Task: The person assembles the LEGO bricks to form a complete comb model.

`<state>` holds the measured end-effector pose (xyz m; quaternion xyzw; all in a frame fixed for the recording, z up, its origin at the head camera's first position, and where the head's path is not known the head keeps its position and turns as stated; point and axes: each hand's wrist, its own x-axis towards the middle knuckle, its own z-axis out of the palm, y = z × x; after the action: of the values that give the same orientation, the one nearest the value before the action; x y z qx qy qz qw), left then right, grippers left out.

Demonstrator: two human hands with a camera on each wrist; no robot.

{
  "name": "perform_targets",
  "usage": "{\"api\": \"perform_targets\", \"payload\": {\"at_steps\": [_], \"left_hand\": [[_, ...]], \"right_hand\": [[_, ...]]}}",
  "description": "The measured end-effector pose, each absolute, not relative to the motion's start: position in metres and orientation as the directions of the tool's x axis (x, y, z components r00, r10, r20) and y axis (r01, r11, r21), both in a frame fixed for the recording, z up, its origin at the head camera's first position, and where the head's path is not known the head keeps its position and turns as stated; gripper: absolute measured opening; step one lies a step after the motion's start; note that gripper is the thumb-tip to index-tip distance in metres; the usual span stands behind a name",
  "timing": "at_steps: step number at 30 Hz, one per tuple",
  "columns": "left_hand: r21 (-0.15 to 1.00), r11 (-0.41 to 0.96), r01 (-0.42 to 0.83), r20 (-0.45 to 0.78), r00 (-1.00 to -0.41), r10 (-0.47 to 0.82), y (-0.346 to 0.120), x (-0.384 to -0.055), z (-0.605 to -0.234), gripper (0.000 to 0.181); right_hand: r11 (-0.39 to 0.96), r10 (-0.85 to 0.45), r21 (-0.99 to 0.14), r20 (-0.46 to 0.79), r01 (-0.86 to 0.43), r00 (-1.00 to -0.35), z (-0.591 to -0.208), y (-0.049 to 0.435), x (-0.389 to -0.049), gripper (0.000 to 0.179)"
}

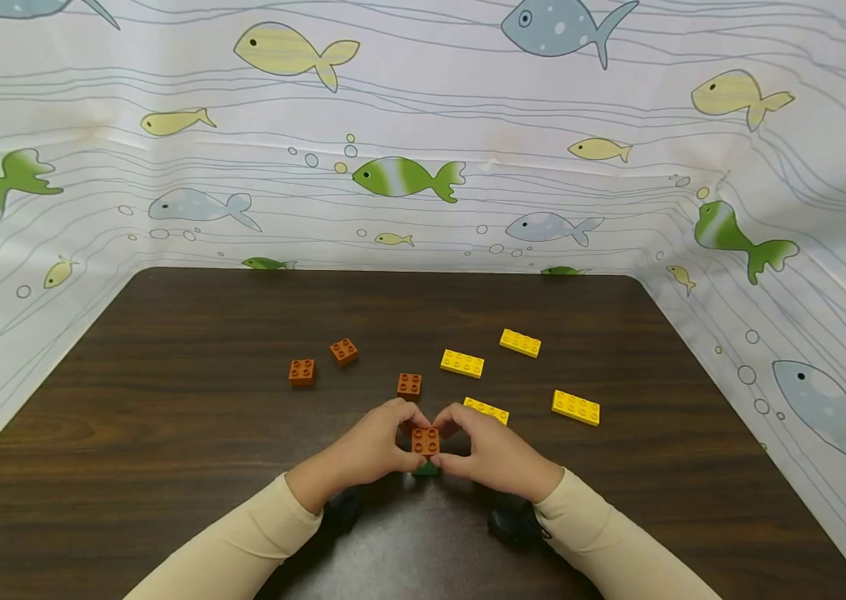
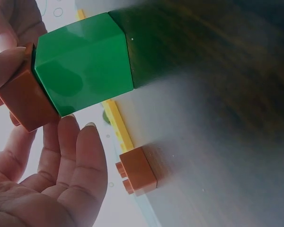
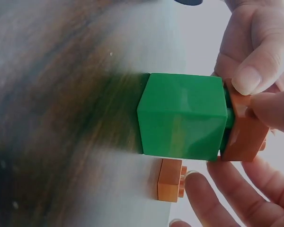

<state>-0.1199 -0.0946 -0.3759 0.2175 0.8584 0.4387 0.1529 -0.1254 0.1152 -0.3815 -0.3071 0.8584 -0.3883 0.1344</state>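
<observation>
An orange-brown toy brick with studs on top sits on a taller green block, which stands on the table. My left hand pinches the brick from the left, thumb at the near side and fingers beyond. From the right, my right hand pinches the same brick, and the thumbs nearly meet in front. In the right wrist view a narrow gap with green studs shows between the brick and the green block. Just beyond the hands lies another orange-brown brick.
Two more orange-brown bricks, one nearer and one farther, lie at the left. Several yellow bricks are spread to the right, one partly behind my right hand. A fish-patterned cloth surrounds the dark wooden table.
</observation>
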Motion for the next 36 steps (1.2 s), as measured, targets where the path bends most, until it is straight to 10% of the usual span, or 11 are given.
{"api": "perform_targets", "payload": {"at_steps": [36], "left_hand": [[0.817,0.525,0.238,-0.053,-0.876,0.480,-0.0961,-0.1175,-0.3803,0.029]], "right_hand": [[0.533,-0.660,-0.702,0.004,-0.472,-0.751,-0.3821,0.1179,-0.1279,0.028]]}}
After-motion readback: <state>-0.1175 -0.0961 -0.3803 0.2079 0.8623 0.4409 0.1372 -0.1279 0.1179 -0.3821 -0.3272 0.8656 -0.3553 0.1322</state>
